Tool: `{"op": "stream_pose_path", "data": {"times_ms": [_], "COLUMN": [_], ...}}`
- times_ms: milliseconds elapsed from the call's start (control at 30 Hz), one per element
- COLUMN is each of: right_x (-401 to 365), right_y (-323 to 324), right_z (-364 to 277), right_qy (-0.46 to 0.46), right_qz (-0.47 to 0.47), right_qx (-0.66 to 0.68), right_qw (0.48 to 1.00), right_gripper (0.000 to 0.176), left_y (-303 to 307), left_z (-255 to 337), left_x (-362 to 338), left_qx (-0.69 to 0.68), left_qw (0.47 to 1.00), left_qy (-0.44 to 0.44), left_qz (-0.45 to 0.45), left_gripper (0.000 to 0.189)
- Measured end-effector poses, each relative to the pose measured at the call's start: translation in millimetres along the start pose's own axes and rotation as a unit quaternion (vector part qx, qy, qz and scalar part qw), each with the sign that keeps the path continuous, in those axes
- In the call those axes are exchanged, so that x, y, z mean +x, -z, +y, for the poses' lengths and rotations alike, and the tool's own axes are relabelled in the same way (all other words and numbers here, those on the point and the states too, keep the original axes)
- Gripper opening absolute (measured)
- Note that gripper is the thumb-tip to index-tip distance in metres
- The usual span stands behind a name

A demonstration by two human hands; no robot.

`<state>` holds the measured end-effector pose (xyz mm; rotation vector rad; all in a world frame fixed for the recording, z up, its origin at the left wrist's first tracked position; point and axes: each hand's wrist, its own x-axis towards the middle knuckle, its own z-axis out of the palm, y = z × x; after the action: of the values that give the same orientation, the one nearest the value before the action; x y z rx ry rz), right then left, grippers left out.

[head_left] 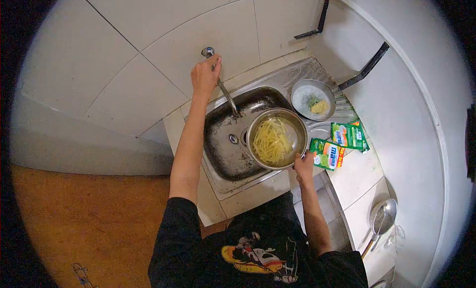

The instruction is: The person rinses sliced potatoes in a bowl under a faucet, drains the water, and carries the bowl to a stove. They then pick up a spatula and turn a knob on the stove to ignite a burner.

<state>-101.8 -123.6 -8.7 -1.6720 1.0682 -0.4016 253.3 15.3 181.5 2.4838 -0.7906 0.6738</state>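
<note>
My left hand (204,78) is closed around the wall-mounted faucet (228,97), near its handle; the spout points down over the sink. With my right hand (303,166) I grip a metal pot (298,128) by its side near the handle. Pale yellow strips (270,143), resembling cut potatoes, lie inside it in what looks like water. The pot is over the right part of the steel sink (213,154). Whether water runs from the spout is hard to make out.
A bowl (302,105) with suds and a yellow sponge (319,107) stands on the drainboard. Green detergent packets (327,154) lie right of the pot. A mesh strainer (383,216) rests farther down the counter. Black brackets (366,67) stick out from the wall.
</note>
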Motion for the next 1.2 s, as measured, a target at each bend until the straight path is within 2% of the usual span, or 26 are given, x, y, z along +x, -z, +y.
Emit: {"op": "stream_pose_path", "data": {"times_ms": [100,200,267,333,400,433,500,600,733,800,933,1000,1133,1200], "right_x": [-1,-13,-6,-8,-13,-13,-13,-5,0,1,-2,-5,-3,-2], "right_y": [2,16,10,10,13,12,11,10,10,12,15,16,16,15], "right_z": [-4,-40,-16,-20,-27,-28,-30,-15,-1,1,-9,-16,-15,-14], "right_qy": [0.014,-0.002,-0.005,-0.008,0.092,0.091,0.026,0.078,0.074,0.121,0.093,0.112,0.085,0.179], "right_qz": [-0.014,-0.021,-0.020,-0.019,0.029,0.030,0.021,-0.027,-0.027,-0.036,-0.040,0.008,-0.026,0.013], "right_qx": [0.017,-0.014,0.000,0.012,-0.028,-0.028,0.017,0.039,0.015,-0.002,0.014,-0.014,0.035,0.009], "right_qw": [1.000,1.000,1.000,1.000,0.995,0.995,0.999,0.996,0.997,0.992,0.995,0.994,0.995,0.984], "right_gripper": [0.026,0.027,0.028,0.028,0.027,0.027,0.026,0.028,0.027,0.026,0.024,0.023,0.024,0.025], "left_y": [1,5,7,8,12,15,16,15,14,15,19,18,15,13], "left_z": [-3,-4,-6,-9,-9,-7,-9,-12,-15,-17,-15,-17,-20,-21], "left_x": [0,-3,-3,-1,-3,-4,-3,-2,-3,-2,-5,-4,-4,-3], "left_qx": [-0.003,-0.017,-0.033,0.009,-0.019,-0.046,-0.043,-0.048,-0.047,-0.053,-0.069,-0.063,-0.051,-0.048], "left_qw": [1.000,1.000,0.999,1.000,1.000,0.998,0.998,0.998,0.998,0.998,0.996,0.997,0.998,0.998], "left_qy": [0.018,0.015,0.011,-0.017,0.011,0.038,0.027,0.020,0.012,0.014,0.039,0.025,0.024,0.034], "left_qz": [-0.019,-0.011,-0.001,-0.002,-0.018,-0.034,-0.036,-0.034,-0.030,-0.031,-0.032,-0.027,-0.029,-0.038], "left_gripper": [0.024,0.024,0.025,0.024,0.023,0.022,0.022,0.023,0.024,0.024,0.023,0.024,0.023,0.024]}}
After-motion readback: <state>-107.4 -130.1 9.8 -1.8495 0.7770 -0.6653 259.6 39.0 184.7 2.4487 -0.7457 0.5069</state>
